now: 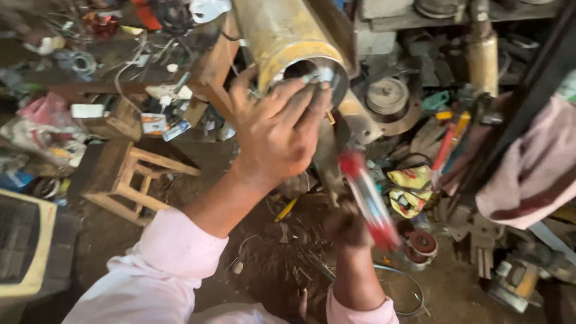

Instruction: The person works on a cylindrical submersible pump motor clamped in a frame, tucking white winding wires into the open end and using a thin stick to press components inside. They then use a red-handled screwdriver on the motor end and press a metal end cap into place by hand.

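Observation:
A large yellow metal cylinder (pixel 282 36) slants down from the top, its open end facing me. My left hand (pixel 279 129) is raised to that opening, with greasy fingertips pressing on a small shiny part (pixel 321 75) at the rim. Lower down, my right hand (pixel 348 225) is closed around the handle of a red and clear screwdriver (pixel 367 198), blurred by motion, which points up toward the cylinder. Both arms wear pale pink sleeves.
A wooden stool (pixel 129 177) stands on the dirt floor at left. Behind it, a workbench (pixel 213 66) is cluttered with wires and small parts. A pink cloth (pixel 534 168) hangs at right. Pulleys, tools and scrap (pixel 390 99) lie around; a grey box (pixel 24 246) sits at far left.

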A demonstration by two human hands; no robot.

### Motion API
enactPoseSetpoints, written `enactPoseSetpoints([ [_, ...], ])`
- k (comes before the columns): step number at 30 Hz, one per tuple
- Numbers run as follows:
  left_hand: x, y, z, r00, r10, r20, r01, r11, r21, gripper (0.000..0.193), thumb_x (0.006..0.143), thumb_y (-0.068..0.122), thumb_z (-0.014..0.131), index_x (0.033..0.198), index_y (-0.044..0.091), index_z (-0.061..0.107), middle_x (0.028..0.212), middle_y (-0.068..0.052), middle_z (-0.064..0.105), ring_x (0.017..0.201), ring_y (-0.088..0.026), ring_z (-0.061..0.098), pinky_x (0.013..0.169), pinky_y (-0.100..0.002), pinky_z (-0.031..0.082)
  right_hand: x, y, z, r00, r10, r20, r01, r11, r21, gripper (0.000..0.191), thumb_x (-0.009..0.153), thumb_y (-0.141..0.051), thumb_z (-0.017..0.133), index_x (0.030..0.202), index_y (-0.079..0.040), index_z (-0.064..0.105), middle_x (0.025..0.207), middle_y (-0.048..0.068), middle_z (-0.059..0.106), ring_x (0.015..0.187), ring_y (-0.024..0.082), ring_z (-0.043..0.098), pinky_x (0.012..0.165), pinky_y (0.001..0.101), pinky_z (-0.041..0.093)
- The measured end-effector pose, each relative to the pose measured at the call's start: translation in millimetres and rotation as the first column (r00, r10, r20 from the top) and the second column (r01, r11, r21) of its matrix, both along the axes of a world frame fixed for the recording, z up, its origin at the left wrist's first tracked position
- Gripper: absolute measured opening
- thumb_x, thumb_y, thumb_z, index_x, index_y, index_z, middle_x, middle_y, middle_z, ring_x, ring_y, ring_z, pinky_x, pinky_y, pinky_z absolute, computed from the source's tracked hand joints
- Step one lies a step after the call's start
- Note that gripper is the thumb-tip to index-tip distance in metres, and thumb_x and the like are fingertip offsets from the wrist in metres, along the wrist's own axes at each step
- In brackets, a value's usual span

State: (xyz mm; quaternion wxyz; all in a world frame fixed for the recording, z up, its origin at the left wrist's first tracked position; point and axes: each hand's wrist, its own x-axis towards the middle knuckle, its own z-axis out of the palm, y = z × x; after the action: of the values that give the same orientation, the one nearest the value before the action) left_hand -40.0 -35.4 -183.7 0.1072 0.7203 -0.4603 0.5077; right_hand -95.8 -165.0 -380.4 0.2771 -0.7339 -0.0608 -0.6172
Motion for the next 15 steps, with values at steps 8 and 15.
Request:
enactPoseSetpoints([
  [8,-0.5,2.9,-3.5,0.999,0.029,-0.032,-0.029,1.000,0.005,0.025,0.101,0.007,0.064,0.123,0.002,0.073,0.113,-0.008,0.075,0.114,-0.022,0.066,0.107,-0.062,0.036,0.4,8.0,1.1,0.997,-0.006,-0.074,0.008,1.000,0.023,0.014,0.099,-0.003,0.059,0.112,-0.007,0.057,0.089,0.013,0.065,0.073,0.035,0.061,0.061,0.0436,0.047],
  [15,3.1,3.1,-13.4,0.998,0.027,-0.062,-0.028,0.999,-0.018,0.026,0.103,0.007,0.064,0.127,0.005,0.073,0.117,-0.007,0.076,0.116,-0.020,0.066,0.108,-0.059,0.033,-0.1,11.5,-5.9,0.999,-0.022,-0.040,0.023,0.999,0.023,0.014,0.100,-0.008,0.064,0.112,-0.011,0.057,0.098,0.010,0.067,0.077,0.031,0.066,0.068,0.0403,0.052],
])
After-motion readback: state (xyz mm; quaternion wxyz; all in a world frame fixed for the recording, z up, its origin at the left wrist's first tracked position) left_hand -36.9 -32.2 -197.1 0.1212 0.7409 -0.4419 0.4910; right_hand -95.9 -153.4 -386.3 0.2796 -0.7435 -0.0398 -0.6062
